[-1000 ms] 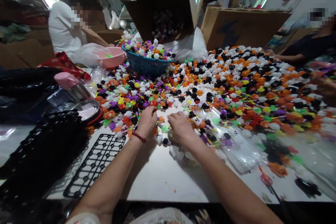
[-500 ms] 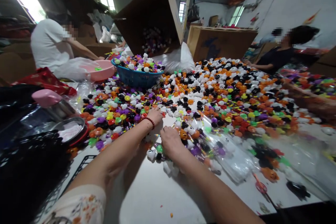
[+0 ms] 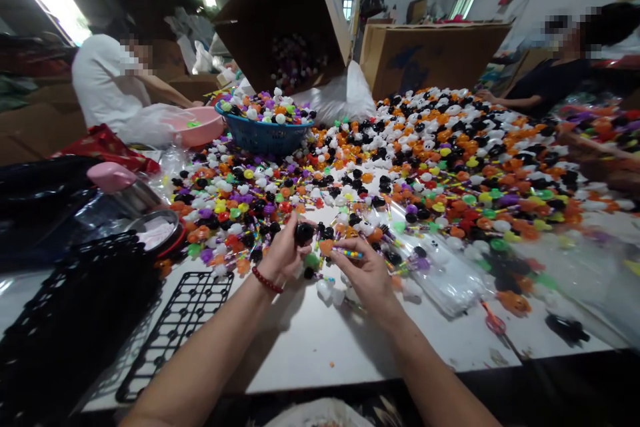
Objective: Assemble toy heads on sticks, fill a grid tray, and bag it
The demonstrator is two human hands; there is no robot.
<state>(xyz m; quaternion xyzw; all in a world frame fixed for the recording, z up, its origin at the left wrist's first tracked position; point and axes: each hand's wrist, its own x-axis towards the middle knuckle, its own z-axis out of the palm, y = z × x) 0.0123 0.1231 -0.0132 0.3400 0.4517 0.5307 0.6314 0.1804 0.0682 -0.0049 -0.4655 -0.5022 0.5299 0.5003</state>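
My left hand (image 3: 284,252), a dark red bead bracelet on its wrist, is closed around a small piece with a round black top (image 3: 303,233); its lower part is hidden by the fingers. Just to the right, my right hand (image 3: 369,272) pinches a thin, colour-banded stick with an orange top (image 3: 327,247), which points toward the left hand. Below and between the hands, a black-topped stick (image 3: 311,273) and a few white-topped pieces (image 3: 327,291) lie on the white table (image 3: 295,360).
Heaped Halloween-coloured pieces (image 3: 440,140) cover the far table. A blue basin (image 3: 267,137) is full of them. Black plastic grids (image 3: 187,310) lie left, clear bags (image 3: 453,283) right. A tipped carton (image 3: 330,7) stands behind. Two people (image 3: 103,83) (image 3: 560,83) sit beyond.
Both hands have drawn back from the pile toward me. Each now shows a piece in its fingers, black-topped in the left and orange-topped in the right. The view has shifted slightly.
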